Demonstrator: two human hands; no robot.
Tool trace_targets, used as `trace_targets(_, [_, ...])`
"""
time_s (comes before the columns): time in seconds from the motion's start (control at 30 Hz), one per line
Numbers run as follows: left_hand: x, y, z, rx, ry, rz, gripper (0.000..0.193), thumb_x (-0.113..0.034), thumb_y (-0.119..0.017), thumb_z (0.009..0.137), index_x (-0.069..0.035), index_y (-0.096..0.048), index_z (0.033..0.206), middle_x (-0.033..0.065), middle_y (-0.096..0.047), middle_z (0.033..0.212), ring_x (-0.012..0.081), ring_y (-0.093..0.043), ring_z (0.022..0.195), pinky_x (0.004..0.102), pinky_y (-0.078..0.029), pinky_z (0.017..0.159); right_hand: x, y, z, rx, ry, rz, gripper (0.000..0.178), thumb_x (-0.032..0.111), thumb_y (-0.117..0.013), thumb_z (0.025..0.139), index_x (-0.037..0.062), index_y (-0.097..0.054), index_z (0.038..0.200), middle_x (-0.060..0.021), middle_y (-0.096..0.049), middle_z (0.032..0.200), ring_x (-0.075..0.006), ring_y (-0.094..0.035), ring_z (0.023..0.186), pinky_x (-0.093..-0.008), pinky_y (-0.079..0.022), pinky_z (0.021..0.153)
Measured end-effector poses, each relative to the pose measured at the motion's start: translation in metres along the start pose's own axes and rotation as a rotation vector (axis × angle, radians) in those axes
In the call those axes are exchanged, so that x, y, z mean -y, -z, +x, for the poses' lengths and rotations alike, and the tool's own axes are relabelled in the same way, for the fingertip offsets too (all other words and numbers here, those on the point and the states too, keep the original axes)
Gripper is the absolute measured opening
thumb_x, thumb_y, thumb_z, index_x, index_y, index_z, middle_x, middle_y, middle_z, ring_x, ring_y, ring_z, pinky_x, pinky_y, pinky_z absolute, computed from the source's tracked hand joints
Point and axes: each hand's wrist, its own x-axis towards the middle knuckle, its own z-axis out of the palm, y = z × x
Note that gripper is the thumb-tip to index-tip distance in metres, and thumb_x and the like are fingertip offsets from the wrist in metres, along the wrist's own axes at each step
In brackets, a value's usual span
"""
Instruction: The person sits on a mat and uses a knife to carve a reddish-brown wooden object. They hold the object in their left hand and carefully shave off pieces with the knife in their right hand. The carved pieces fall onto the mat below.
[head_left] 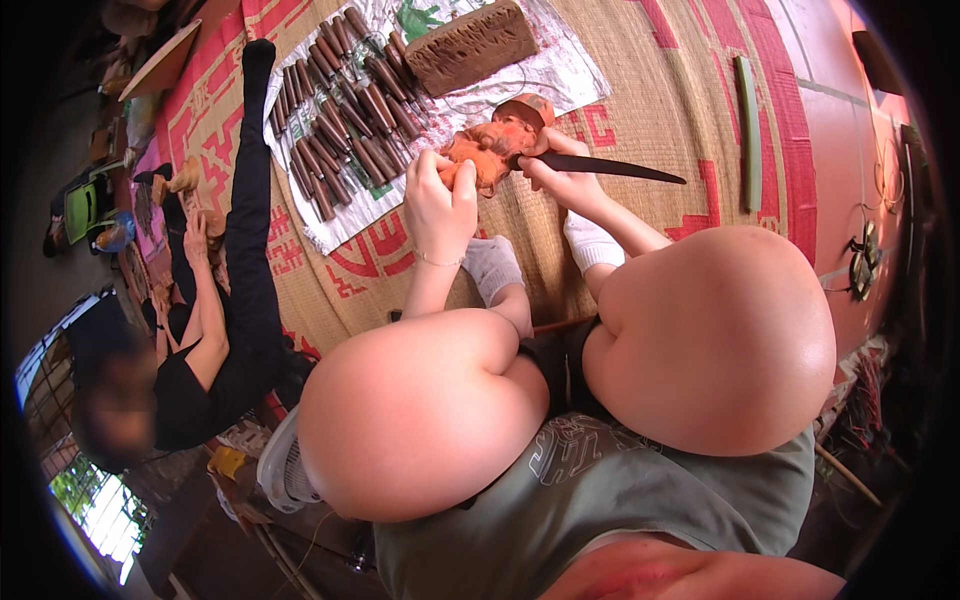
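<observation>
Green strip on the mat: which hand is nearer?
Right. The right hand is left of the green strip; the left hand, on the orange carving, sits farther left.

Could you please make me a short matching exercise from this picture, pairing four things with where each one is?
1. Carved figure
2. Dark tool
3. Brown block
4. Green strip

A. On the white sheet
B. Gripped in the right hand
C. On the woven mat, toward the picture's right
D. Held in the left hand

Pairs: 1-D, 2-B, 3-A, 4-C
</observation>
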Motion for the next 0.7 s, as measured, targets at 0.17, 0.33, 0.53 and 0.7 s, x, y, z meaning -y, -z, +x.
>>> trace_targets(0.17, [0.001,-0.004,0.0,0.058,0.058,-0.013,0.024,-0.022,-0.058,0.074,-0.001,-0.048,0.074,0.0176,-0.052,0.077,0.0358,-0.053,0.072,0.042,-0.042,0.064,0.027,-0.005,0.002,0.044,-0.12,0.094,0.017,0.009,-0.061,0.078,0.0042,-0.046,0.073,-0.0048,-0.056,0.062,-0.0079,-0.054,0.051,-0.0205,-0.042,0.045])
trace_targets(0.33, [-0.003,-0.001,0.0,0.036,0.046,-0.005,0.023,-0.02,-0.058,0.074,0.001,-0.047,0.072,0.0176,-0.052,0.074,0.0345,-0.053,0.07,0.041,-0.042,0.064,0.021,-0.007,0.004,0.06,-0.164,0.14,0.017,0.009,-0.061,0.078,0.0049,-0.046,0.072,-0.0042,-0.056,0.062,-0.0077,-0.054,0.05,-0.0198,-0.041,0.044])
trace_targets(0.53, [-0.003,-0.005,-0.003,-0.019,0.037,-0.032,0.022,-0.016,-0.059,0.073,0.003,-0.048,0.069,0.0183,-0.053,0.071,0.0339,-0.053,0.066,0.0387,-0.041,0.063,0.027,-0.003,0.003,0.064,-0.18,0.16,0.015,0.007,-0.06,0.078,0.0055,-0.046,0.073,-0.0026,-0.055,0.061,-0.007,-0.053,0.048,-0.0193,-0.041,0.042])
trace_targets(0.7, [-0.005,-0.001,-0.004,0.043,0.062,-0.002,0.023,-0.02,-0.058,0.074,0.0,-0.048,0.074,0.0182,-0.053,0.077,0.0355,-0.053,0.069,0.0403,-0.043,0.063,0.022,-0.006,0.005,0.083,-0.173,0.075,0.016,0.007,-0.061,0.077,0.0055,-0.045,0.072,-0.0022,-0.054,0.059,-0.0067,-0.053,0.048,-0.0196,-0.041,0.042])
